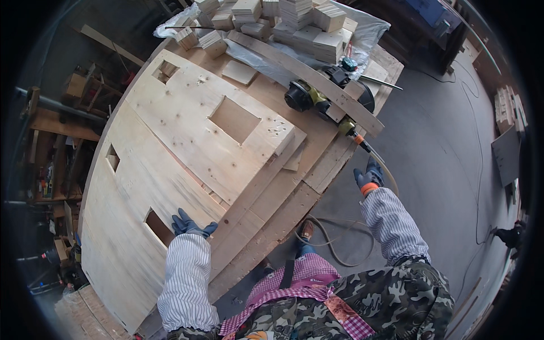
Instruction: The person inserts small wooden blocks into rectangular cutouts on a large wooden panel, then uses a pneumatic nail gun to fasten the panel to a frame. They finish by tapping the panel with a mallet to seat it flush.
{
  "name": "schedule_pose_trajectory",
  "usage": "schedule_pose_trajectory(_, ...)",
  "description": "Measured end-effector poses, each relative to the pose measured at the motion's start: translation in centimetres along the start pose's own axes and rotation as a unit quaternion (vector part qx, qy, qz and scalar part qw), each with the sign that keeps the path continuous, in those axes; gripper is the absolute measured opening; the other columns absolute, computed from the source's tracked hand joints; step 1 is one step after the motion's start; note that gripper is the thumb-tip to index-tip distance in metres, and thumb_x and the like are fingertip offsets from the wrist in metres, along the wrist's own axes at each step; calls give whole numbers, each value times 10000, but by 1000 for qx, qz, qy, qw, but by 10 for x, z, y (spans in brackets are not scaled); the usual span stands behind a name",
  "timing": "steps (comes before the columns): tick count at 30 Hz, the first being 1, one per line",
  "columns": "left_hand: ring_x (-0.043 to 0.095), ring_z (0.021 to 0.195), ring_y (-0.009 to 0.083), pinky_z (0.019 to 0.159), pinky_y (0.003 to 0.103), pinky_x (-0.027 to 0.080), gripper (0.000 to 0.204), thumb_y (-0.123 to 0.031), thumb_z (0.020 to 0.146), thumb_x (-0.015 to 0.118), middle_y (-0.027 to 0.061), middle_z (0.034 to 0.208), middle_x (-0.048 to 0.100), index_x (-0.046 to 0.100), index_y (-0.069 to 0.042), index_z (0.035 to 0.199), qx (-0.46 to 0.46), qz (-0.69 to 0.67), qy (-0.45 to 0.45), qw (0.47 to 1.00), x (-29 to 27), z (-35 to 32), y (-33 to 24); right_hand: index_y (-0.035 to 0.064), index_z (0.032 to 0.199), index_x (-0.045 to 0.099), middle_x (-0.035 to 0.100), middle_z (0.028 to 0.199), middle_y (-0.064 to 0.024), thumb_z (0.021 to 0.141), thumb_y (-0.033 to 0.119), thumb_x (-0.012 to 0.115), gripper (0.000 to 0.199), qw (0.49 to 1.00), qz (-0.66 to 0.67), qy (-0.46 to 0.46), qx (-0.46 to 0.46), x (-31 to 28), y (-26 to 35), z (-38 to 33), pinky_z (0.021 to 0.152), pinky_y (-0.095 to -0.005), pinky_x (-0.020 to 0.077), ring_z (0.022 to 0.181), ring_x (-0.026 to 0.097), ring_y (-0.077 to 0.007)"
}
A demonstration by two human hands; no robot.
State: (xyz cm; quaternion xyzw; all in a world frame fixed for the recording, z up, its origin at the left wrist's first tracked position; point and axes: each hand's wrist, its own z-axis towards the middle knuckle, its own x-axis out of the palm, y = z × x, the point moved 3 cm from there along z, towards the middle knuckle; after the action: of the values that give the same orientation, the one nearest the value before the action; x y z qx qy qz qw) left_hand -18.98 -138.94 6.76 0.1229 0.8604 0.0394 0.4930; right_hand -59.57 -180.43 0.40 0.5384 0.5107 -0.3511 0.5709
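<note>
Plywood panel (187, 147) with square cut-outs fills the left and centre of the head view, lying flat on the counter (283, 218). My left hand (190, 225), in a blue glove, rests open and flat on its lower edge, gripping nothing. My right hand (368, 177), at centre right, is closed around the air hose (381, 164) just below the nail gun (317, 99), which lies on a long batten (306, 76) in the upper centre. The hose loops on the floor (442, 147) by my feet; I judge a tug could drag the gun off the edge, or the loop could catch my shoe. Stacked wood blocks (294, 20) sit on white plastic sheet (362, 28) at the top. No labels or signs are legible.
</note>
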Motion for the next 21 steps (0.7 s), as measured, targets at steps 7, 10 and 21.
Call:
schedule_pose_trajectory(7,-5,1378,370,1127,432,62,1384,-686,457,746,195,1500,-33,-52,-143,1449,6,-5,-4,1000,1,-2,-1,25,1189,512,574,1009,-162,687,280,692,591,981,-38,182,62,61,-21,122,812,-380,447,939,565,-301)
schedule_pose_trajectory(10,-7,1372,387,1123,441,75,1399,-702,430,742,205,1497,-14,-27,-136,1452,11,-17,-7,1000,1,-2,-3,104,1140,559,624,979,-171,775,194,597,379,997,43,63,-7,107,-38,126,727,-398,468,846,610,-321)
schedule_pose_trajectory(21,7,1370,398,1125,418,108,1376,-717,432,729,206,1499,2,15,-136,1455,15,10,-15,1000,3,-4,-2,61,1015,570,469,566,3,718,78,575,298,864,375,318,106,0,32,22,345,-251,314,394,413,-98)
